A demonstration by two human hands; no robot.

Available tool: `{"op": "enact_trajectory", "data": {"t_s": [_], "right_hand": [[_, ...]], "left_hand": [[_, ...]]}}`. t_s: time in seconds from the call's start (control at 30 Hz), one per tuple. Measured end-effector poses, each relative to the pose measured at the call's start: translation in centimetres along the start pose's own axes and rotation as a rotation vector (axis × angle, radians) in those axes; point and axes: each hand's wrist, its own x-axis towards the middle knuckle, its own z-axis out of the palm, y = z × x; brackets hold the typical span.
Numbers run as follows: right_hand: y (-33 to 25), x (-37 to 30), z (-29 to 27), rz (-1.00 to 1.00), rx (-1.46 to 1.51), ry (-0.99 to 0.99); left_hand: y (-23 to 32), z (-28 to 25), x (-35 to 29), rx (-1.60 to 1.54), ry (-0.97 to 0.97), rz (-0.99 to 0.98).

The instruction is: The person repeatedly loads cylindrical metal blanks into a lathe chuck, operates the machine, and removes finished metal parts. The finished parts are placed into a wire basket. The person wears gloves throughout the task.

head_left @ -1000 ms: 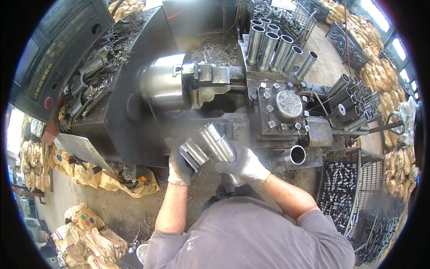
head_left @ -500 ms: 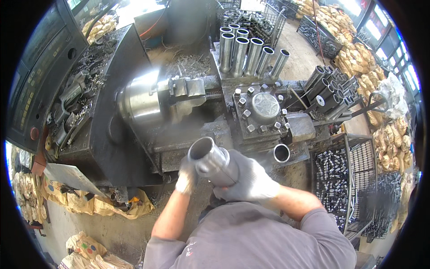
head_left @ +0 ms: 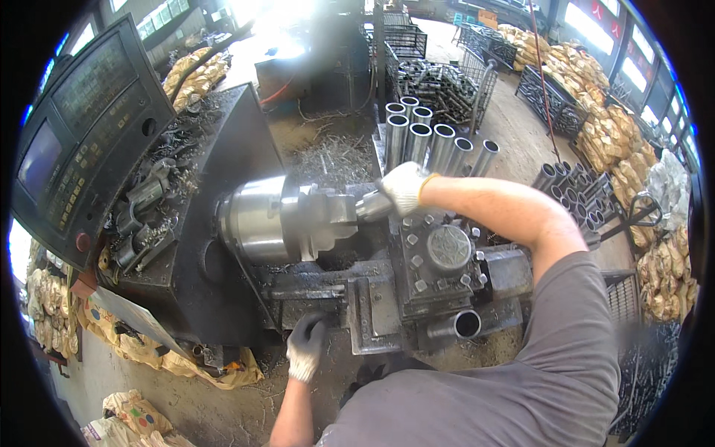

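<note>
My right hand (head_left: 404, 188), in a white knitted work glove, is closed around a shiny metal tube (head_left: 373, 206). The tube's left end meets the jaws (head_left: 337, 211) of the lathe chuck (head_left: 257, 220); how deep it sits in them is hidden. In front of the lathe bed, my left hand (head_left: 307, 345) hangs low, in a white glove with dark grey fingers. Its fingers look stretched out and I see nothing held in them. Right of the chuck stands the square tool post (head_left: 447, 249) with its ring of bolts.
Several bright tubes (head_left: 419, 138) stand upright behind the tool post. Darker tubes (head_left: 575, 195) cluster to the right. One tube (head_left: 467, 325) lies near the front of the bed. A control panel (head_left: 82, 141) rises at the left, beside a ledge of metal chips and parts (head_left: 149, 197).
The tube has moved from both hands before my body to the chuck, carried by my right hand. My left hand has let go of it and dropped lower. The view has shifted.
</note>
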Motion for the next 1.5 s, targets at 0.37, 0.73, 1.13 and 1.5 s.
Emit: {"op": "enact_trajectory", "data": {"t_s": [0.37,0.73,1.13,1.5], "right_hand": [[0.0,2.6,4.4,-0.047,0.354,-0.23],[-1.3,3.3,2.7,-0.087,0.382,-0.207],[-1.9,2.4,0.8,0.158,0.843,-0.403],[0.2,3.8,5.2,0.026,0.664,-0.248]], "left_hand": [[-15.5,-10.5,-9.1,-0.499,0.785,-0.64],[-14.3,-12.0,-6.6,-0.296,1.067,-0.568],[-17.5,-18.9,-9.9,-0.777,0.706,-0.507],[-14.5,-18.7,-7.8,-1.007,0.759,-0.615]]}}
